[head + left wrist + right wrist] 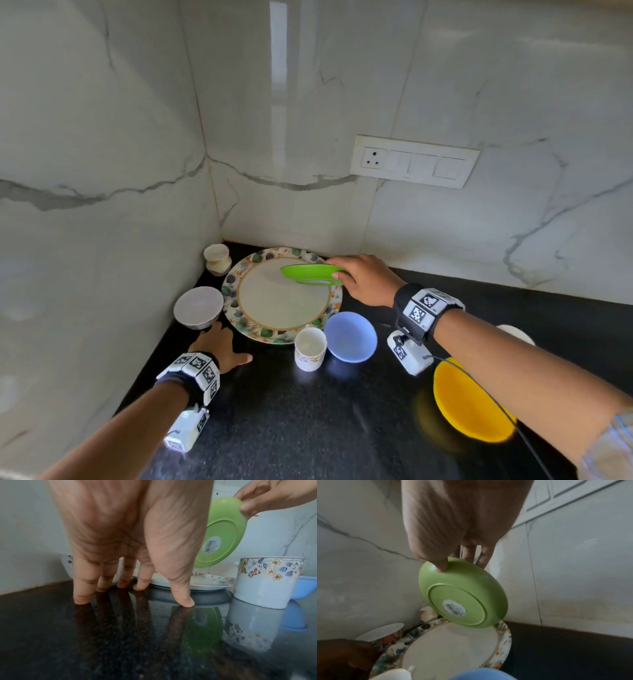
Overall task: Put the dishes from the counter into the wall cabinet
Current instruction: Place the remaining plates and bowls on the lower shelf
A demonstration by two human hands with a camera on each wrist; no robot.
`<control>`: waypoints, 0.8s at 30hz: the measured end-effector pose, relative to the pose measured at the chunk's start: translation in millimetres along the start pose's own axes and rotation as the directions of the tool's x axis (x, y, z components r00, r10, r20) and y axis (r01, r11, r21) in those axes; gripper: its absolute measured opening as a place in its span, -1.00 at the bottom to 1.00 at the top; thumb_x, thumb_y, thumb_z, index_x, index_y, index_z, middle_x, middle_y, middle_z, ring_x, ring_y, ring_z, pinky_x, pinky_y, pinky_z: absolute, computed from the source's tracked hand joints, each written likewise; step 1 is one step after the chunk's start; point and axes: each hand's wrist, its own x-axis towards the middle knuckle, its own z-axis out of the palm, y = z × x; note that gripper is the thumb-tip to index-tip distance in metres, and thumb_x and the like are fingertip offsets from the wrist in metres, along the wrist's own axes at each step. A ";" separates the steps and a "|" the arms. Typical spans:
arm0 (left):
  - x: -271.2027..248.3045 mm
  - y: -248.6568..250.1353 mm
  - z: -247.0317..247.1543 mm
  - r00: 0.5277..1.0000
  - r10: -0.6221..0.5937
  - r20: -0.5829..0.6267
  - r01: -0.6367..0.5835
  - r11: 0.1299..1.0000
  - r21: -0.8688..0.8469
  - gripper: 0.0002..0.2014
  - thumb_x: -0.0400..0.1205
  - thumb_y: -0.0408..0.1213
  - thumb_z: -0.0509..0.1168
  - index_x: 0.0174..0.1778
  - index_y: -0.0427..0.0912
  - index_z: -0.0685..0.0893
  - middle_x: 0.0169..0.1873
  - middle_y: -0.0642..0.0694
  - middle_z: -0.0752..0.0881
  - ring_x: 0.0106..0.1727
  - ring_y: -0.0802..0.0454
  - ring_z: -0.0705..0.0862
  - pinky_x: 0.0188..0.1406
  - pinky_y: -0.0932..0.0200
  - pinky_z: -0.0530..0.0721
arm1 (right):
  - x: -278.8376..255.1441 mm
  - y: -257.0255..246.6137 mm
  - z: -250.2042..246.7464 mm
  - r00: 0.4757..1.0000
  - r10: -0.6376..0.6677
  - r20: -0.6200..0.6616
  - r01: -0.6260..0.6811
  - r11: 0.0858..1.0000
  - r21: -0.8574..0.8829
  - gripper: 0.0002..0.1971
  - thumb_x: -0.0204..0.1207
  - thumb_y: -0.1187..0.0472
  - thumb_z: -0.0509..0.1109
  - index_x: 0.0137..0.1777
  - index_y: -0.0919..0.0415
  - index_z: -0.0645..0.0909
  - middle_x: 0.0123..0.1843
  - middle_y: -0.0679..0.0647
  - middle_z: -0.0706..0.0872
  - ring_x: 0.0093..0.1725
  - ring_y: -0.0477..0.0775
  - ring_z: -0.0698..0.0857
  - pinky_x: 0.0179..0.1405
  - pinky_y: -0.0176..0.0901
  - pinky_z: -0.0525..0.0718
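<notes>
Right hand point(364, 279) pinches green plate point(312, 274) by its rim, thumb underneath; plate tilted, held above large floral plate point(274, 301). Left hand point(221, 346) spread, fingertips point(82, 599) pressed on black counter point(342, 428), beside white bowl point(198, 307). Floral cup point(310, 347) and blue bowl point(350, 336) nearby.

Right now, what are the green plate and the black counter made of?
Green plate: probably plastic, with a matte, even colour, thin rim and a sticker underneath. Counter: likely polished stone, black and speckled, and it mirrors the fingers.
</notes>
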 end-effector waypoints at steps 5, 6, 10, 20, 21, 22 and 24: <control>-22.4 7.3 -24.6 0.994 0.076 -0.079 -0.069 0.994 0.090 -0.32 0.54 0.40 0.18 0.40 -0.03 0.55 0.32 -0.06 0.64 0.31 -0.07 0.63 0.24 -0.04 0.63 | -43.1 -13.2 -46.3 0.993 0.028 -0.116 -0.028 1.000 0.006 -0.66 0.68 0.18 0.30 0.43 0.12 0.61 0.31 0.10 0.76 0.23 0.27 0.71 0.18 0.07 0.65; -29.4 10.5 -35.3 0.986 0.118 -0.115 -0.110 0.991 0.074 -0.37 0.54 0.37 0.19 0.37 0.01 0.58 0.28 -0.05 0.67 0.26 -0.06 0.65 0.21 -0.02 0.64 | -50.6 -16.4 -55.0 0.990 0.033 -0.138 -0.032 0.999 0.006 -0.66 0.68 0.15 0.29 0.42 0.11 0.61 0.30 0.10 0.76 0.22 0.27 0.72 0.18 0.08 0.66; -65.5 37.0 -93.4 0.874 0.365 -0.320 -0.426 0.893 -0.145 -0.36 0.47 0.29 0.35 0.45 0.10 0.54 0.32 0.03 0.66 0.31 0.00 0.61 0.29 0.11 0.54 | -76.5 -36.8 -96.1 0.978 0.018 -0.206 -0.022 1.000 -0.019 -0.66 0.67 0.10 0.26 0.41 0.09 0.61 0.26 0.06 0.78 0.18 0.23 0.73 0.15 0.09 0.67; -157.3 96.7 -245.8 0.264 0.602 -0.753 -0.872 0.483 0.081 -0.13 0.37 0.25 0.43 0.60 0.13 0.33 0.42 0.09 0.50 0.42 0.13 0.46 0.32 0.12 0.50 | -122.3 -115.0 -212.5 0.919 -0.109 -0.379 0.062 0.989 -0.133 -0.66 0.66 0.07 0.25 0.38 0.07 0.64 0.24 -0.02 0.79 0.17 0.12 0.75 0.16 0.02 0.67; -162.7 95.7 -257.1 0.222 0.615 -0.757 -0.876 0.466 0.122 -0.16 0.38 0.23 0.43 0.60 0.13 0.34 0.42 0.08 0.50 0.44 0.11 0.46 0.35 0.08 0.49 | -126.6 -121.3 -224.6 0.908 -0.128 -0.399 0.075 0.986 -0.147 -0.67 0.66 0.09 0.27 0.37 0.08 0.64 0.22 -0.02 0.79 0.15 0.12 0.75 0.15 0.00 0.67; -168.5 94.6 -272.5 0.177 0.631 -0.755 -0.872 0.456 0.177 -0.19 0.40 0.22 0.41 0.59 0.14 0.36 0.43 0.07 0.49 0.46 0.07 0.45 0.39 0.04 0.46 | -131.4 -129.1 -239.9 0.894 -0.148 -0.424 0.086 0.983 -0.164 -0.67 0.65 0.10 0.28 0.36 0.09 0.65 0.21 -0.03 0.80 0.14 0.10 0.75 0.13 -0.04 0.66; -175.1 89.2 -302.3 0.104 0.646 -0.756 -0.828 0.477 0.294 -0.23 0.42 0.21 0.36 0.57 0.13 0.39 0.44 0.01 0.49 0.48 -0.03 0.45 0.47 0.04 0.37 | -138.8 -141.7 -268.0 0.857 -0.197 -0.476 0.115 0.974 -0.198 -0.69 0.64 0.12 0.30 0.33 0.11 0.67 0.16 -0.05 0.81 0.08 0.05 0.74 0.06 -0.16 0.63</control>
